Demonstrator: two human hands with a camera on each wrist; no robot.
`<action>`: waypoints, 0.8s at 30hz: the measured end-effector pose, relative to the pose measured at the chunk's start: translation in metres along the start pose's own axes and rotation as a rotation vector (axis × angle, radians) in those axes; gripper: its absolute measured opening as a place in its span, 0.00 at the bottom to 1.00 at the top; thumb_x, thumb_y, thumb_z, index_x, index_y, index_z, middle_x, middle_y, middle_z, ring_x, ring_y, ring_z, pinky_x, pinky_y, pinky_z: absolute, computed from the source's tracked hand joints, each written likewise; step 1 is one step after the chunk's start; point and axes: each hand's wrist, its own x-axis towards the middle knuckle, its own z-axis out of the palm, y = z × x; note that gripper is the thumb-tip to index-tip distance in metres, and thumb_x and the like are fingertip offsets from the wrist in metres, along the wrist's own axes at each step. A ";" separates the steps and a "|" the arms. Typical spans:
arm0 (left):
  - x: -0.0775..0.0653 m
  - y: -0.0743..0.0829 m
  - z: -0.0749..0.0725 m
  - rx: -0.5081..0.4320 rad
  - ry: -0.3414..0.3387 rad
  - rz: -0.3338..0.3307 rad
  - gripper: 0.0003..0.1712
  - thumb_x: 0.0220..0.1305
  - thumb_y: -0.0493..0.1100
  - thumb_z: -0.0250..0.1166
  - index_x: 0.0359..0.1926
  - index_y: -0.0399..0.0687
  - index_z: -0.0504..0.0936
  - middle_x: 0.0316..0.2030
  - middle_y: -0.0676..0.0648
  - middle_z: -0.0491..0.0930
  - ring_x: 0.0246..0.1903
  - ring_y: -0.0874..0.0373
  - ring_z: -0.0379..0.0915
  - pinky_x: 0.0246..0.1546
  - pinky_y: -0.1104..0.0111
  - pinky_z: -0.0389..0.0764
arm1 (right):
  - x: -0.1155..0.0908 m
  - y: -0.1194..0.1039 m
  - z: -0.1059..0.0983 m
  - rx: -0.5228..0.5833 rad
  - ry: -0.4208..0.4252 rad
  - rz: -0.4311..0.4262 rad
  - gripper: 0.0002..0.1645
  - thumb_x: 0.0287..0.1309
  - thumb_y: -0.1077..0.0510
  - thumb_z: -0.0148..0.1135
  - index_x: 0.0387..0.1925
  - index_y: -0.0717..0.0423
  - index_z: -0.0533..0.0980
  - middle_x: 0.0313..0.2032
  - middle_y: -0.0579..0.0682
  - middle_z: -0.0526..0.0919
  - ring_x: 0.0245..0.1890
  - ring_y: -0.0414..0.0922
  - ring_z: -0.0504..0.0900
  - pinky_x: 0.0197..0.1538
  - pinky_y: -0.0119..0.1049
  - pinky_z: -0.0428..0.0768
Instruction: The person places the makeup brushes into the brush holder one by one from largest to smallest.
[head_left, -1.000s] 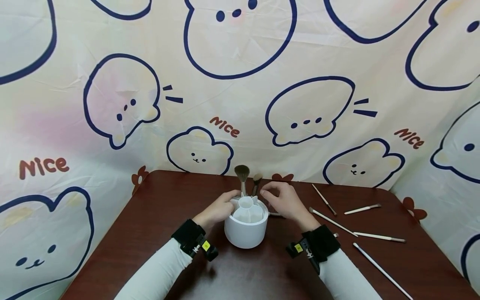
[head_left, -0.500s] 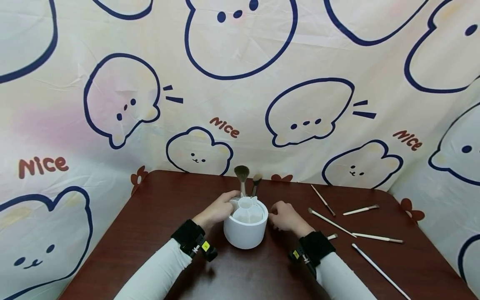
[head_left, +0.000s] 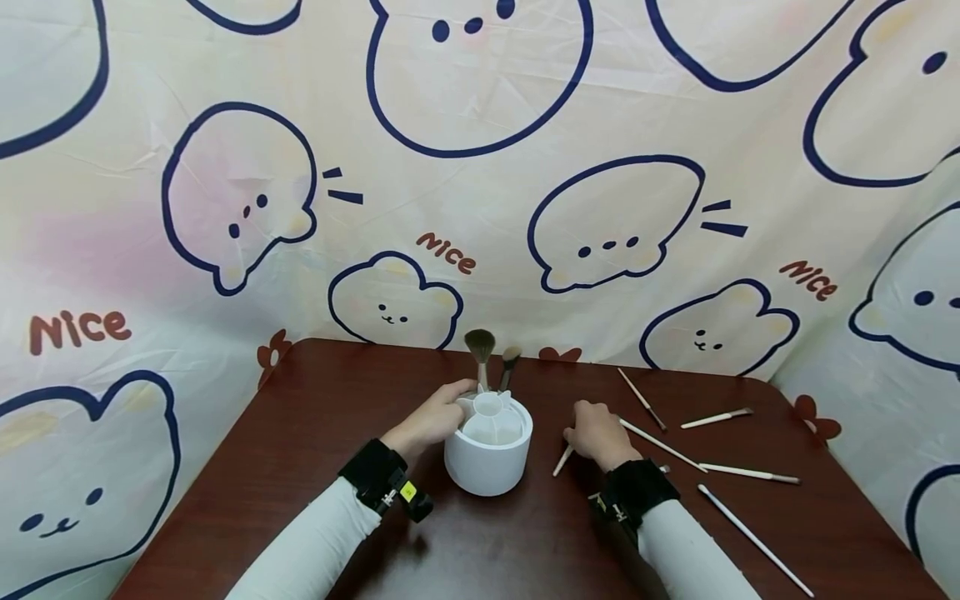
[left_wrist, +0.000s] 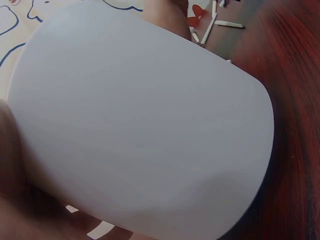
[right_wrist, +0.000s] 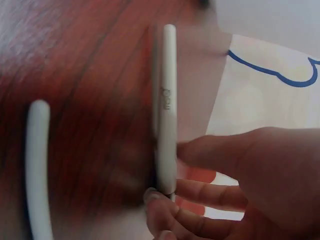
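My left hand (head_left: 426, 423) grips the left side of a white round brush holder (head_left: 489, 467) with a divided, petal-shaped insert. Two makeup brushes, one fluffy (head_left: 480, 343) and one darker and smaller (head_left: 510, 360), stand upright at its back. In the left wrist view the holder's smooth wall (left_wrist: 150, 120) fills most of the picture. To the right of the holder, my right hand (head_left: 598, 433) pinches a makeup brush (right_wrist: 169, 105) with a white handle between thumb and fingers, low over the table. Its bristle end is hidden by the hand.
Several thin white-handled brushes lie on the dark wooden table (head_left: 337, 500) at the right, among them a long one (head_left: 753, 537), a slanted one (head_left: 660, 443) and a short one (head_left: 716, 418). A cartoon-printed cloth (head_left: 465, 200) hangs behind the table.
My right hand has moved from behind the holder's right side to the right and nearer, and now holds a white-handled brush. The left hand and the holder have stayed in place.
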 end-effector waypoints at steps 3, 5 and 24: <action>0.006 -0.013 -0.002 -0.004 0.009 -0.008 0.33 0.54 0.26 0.43 0.63 0.40 0.65 0.59 0.42 0.67 0.58 0.50 0.58 0.60 0.47 0.56 | 0.001 0.002 0.002 0.027 0.013 -0.014 0.04 0.54 0.63 0.59 0.29 0.60 0.72 0.23 0.54 0.71 0.19 0.48 0.71 0.24 0.39 0.70; 0.007 -0.017 -0.003 -0.002 0.015 -0.018 0.32 0.54 0.27 0.44 0.63 0.42 0.65 0.59 0.44 0.68 0.58 0.51 0.59 0.60 0.47 0.57 | 0.003 0.002 0.003 0.058 0.016 -0.028 0.05 0.53 0.65 0.59 0.28 0.61 0.70 0.23 0.54 0.71 0.20 0.47 0.72 0.24 0.39 0.71; -0.012 -0.020 -0.025 -0.208 -0.213 -0.045 0.37 0.64 0.38 0.50 0.71 0.41 0.47 0.69 0.45 0.48 0.64 0.54 0.45 0.65 0.51 0.48 | -0.019 -0.053 -0.092 0.552 0.334 -0.357 0.24 0.59 0.58 0.61 0.54 0.63 0.68 0.33 0.54 0.82 0.27 0.46 0.81 0.31 0.42 0.81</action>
